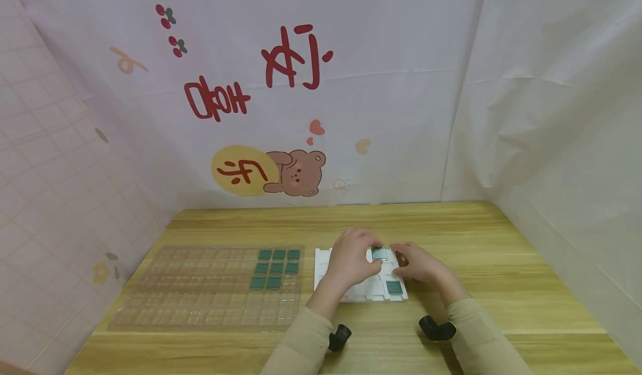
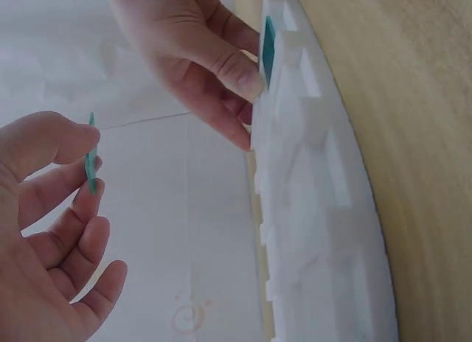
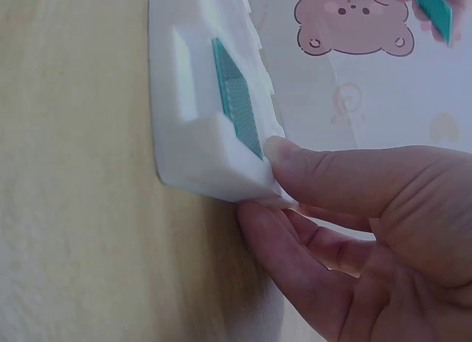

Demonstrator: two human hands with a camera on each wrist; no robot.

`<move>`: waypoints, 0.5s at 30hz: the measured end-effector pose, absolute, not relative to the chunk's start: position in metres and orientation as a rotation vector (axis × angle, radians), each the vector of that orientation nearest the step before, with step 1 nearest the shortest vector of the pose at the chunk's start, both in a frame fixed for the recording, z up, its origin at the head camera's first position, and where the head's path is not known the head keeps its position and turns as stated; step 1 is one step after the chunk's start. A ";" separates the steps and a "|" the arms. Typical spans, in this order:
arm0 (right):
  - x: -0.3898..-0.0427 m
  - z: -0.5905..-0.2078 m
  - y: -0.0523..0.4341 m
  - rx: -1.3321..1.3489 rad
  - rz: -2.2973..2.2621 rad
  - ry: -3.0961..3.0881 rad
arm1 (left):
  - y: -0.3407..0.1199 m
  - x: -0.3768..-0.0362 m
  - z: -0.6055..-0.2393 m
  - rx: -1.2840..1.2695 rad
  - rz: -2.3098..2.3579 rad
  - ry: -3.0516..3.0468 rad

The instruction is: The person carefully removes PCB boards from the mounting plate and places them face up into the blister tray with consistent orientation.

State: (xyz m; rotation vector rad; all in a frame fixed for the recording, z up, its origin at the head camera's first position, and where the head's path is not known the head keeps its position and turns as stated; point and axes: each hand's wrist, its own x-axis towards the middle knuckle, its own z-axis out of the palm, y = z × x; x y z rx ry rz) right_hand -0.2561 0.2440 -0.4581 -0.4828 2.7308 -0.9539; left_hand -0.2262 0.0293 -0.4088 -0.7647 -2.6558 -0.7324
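Observation:
My left hand [image 1: 372, 256] pinches a small green chip [image 1: 379, 253] between thumb and forefinger, just above a white foam tray [image 1: 322, 269]. In the left wrist view the same chip [image 2: 91, 162] stands edge-on in that hand [image 2: 90, 171], a short way from the tray [image 2: 317, 209]. My right hand [image 1: 402, 261] grips the tray's right edge, thumb on top and fingers against its side [image 3: 271, 181]. A second green chip [image 3: 237, 100] lies in a pocket beside that thumb, and shows near the tray's front corner [image 1: 394, 287] in the head view.
A wide clear plastic tray [image 1: 200, 286] lies left of the foam tray, with several green chips [image 1: 276, 267] in its upper right pockets. The wooden table [image 1: 501, 263] is walled by printed cloth on the back and sides. Black wrist mounts [image 1: 437, 329] sit near the table's front edge.

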 end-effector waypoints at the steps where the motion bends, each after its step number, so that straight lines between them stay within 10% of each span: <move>1: -0.256 -0.458 0.244 -0.486 -0.942 2.737 | 0.028 -0.225 -0.408 -0.763 -0.728 -2.659; 15: -0.255 -0.457 0.243 -0.463 -0.926 2.738 | 0.002 -0.218 -0.403 -0.741 -0.741 -2.685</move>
